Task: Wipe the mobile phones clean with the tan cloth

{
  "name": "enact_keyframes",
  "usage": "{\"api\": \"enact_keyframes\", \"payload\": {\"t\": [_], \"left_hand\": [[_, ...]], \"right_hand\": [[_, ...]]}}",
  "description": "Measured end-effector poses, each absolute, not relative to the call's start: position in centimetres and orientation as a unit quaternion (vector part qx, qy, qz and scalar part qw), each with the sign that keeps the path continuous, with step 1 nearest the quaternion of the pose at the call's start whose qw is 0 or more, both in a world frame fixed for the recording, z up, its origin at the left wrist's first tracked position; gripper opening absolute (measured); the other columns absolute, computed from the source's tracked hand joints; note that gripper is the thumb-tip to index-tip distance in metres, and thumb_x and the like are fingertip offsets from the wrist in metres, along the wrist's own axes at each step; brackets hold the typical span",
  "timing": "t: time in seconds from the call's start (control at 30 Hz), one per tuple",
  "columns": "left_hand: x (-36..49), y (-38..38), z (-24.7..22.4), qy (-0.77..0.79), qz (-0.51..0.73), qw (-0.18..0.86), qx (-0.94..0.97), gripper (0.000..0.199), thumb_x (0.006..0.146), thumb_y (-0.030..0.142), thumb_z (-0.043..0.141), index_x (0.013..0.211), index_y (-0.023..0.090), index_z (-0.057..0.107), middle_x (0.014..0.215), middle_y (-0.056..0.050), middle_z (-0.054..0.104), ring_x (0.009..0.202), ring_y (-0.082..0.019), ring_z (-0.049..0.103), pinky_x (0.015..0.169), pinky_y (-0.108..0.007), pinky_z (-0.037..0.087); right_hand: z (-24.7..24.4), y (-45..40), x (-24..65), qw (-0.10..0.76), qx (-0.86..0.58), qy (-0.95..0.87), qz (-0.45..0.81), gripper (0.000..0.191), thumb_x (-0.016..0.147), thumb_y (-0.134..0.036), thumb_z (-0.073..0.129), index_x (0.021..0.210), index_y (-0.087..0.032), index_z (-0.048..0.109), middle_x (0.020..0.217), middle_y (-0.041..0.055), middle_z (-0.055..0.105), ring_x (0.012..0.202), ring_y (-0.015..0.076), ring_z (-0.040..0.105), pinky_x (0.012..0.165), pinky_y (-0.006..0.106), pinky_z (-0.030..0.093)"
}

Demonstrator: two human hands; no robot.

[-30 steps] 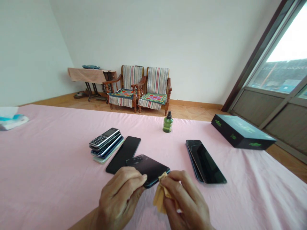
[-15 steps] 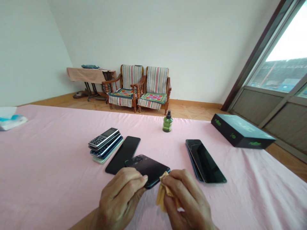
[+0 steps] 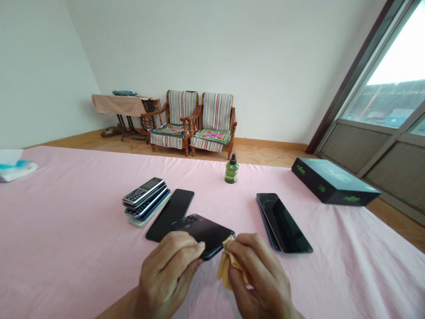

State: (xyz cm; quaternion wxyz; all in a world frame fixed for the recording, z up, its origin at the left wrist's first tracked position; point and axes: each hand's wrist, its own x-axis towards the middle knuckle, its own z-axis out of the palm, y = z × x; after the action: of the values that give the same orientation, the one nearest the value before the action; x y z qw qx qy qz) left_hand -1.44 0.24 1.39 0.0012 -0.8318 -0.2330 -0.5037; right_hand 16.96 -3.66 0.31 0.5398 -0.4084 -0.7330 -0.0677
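A black smartphone [image 3: 207, 234] with a camera cluster on its back is tilted above the pink cloth, gripped along its near edge by my left hand [image 3: 169, 270]. My right hand [image 3: 260, 272] pinches a folded yellow cloth [image 3: 226, 268], whose top touches the phone's right end. Just behind the held phone lies another dark smartphone [image 3: 171, 212], partly covered by it. Left of that, several phones are piled up, with a silver keypad phone [image 3: 144, 190] on top. To the right of my right hand rests a black smartphone [image 3: 287, 226] on top of a bluish one.
A green bottle [image 3: 231, 170] with a black cap stands mid-table, and a black box [image 3: 332, 181] sits at the right. A white-and-blue packet [image 3: 18, 170] lies at the left edge. Pink cloth [image 3: 83, 230] covers the table. Two wooden chairs [image 3: 212, 119] stand beyond.
My right hand and the yellow cloth have shifted very slightly at the phone's right end. My left hand keeps its hold on the phone.
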Motion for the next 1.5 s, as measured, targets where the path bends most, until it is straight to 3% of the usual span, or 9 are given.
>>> {"api": "enact_keyframes", "payload": {"t": [1.1, 1.5], "left_hand": [[-1.4, 0.5, 1.5, -0.222, -0.499, 0.001, -0.838, 0.015, 0.087, -0.002, 0.057, 0.092, 0.009, 0.065, 0.085, -0.006, 0.061, 0.085, -0.015, 0.061, 0.076, -0.022, 0.052], [-1.4, 0.9, 1.3, -0.244, -0.537, -0.051, -0.806, 0.013, 0.089, 0.005, 0.057, 0.097, 0.014, 0.061, 0.084, -0.006, 0.063, 0.084, -0.016, 0.064, 0.072, -0.024, 0.055]], "right_hand": [[-0.2, -3.7, 16.7, 0.534, -0.428, -0.726, -0.073, 0.026, 0.079, 0.001, 0.046, 0.095, -0.011, 0.062, 0.084, 0.0097, 0.059, 0.075, 0.0176, 0.058, 0.062, 0.030, 0.055], [1.7, -3.9, 16.9, 0.593, -0.413, -0.683, -0.113, 0.026, 0.078, 0.002, 0.048, 0.091, -0.014, 0.064, 0.081, 0.0058, 0.060, 0.074, 0.0135, 0.058, 0.061, 0.022, 0.053]]}}
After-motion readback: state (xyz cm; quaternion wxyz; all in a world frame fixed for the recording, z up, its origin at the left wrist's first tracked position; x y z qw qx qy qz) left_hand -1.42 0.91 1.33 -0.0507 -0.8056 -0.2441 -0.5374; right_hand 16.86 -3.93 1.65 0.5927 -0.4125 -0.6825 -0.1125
